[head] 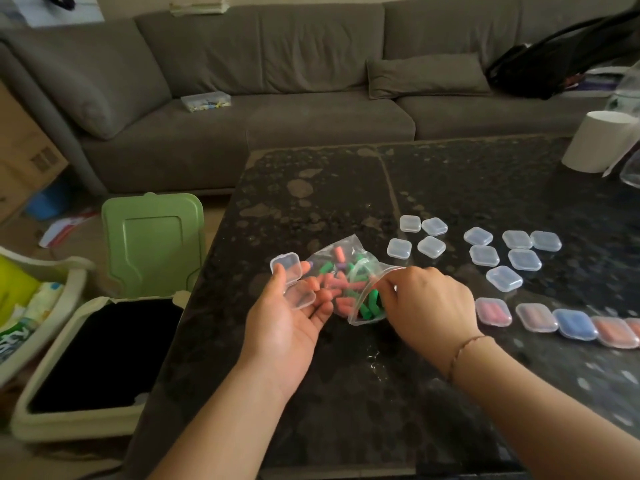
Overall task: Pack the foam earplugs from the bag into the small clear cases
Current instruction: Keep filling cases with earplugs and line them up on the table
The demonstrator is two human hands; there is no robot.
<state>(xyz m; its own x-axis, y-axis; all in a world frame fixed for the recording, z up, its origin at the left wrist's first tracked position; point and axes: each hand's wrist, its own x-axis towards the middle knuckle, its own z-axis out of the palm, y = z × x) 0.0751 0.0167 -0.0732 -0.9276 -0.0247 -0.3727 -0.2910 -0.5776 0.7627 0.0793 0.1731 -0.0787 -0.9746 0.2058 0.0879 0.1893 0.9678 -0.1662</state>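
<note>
The left hand (289,318) lies palm up near the desk's left edge, fingers loosely spread, cradling an open clear case (292,280) whose lid stands hinged back; nothing shows inside it. Just right of it, the right hand (427,299) is palm down with its fingertips pinched on the mouth of the clear bag (346,271), which sits on the dark speckled desk (346,188) between the two hands. The bag holds a jumble of foam earplugs (337,285) in pink, green and a little purple (whether the fingers also grip a plug inside the opening cannot be told). A thin bracelet (464,351) circles the right wrist.

Toward the desk's right side, beyond the right hand, a loose cluster of empty cases (485,249) lies shut and scattered, some touching one another. Nearer the front edge on the right, a row of filled cases (554,322) runs side by side to the picture's right border, showing pink, blue and orange plugs through their lids. A white cylinder (599,142) stands near the desk's far right corner.

Off the desk's left edge, on the floor, a green-lidded bin (152,244) stands open. A grey sofa (277,81) stretches behind the desk's far edge.
</note>
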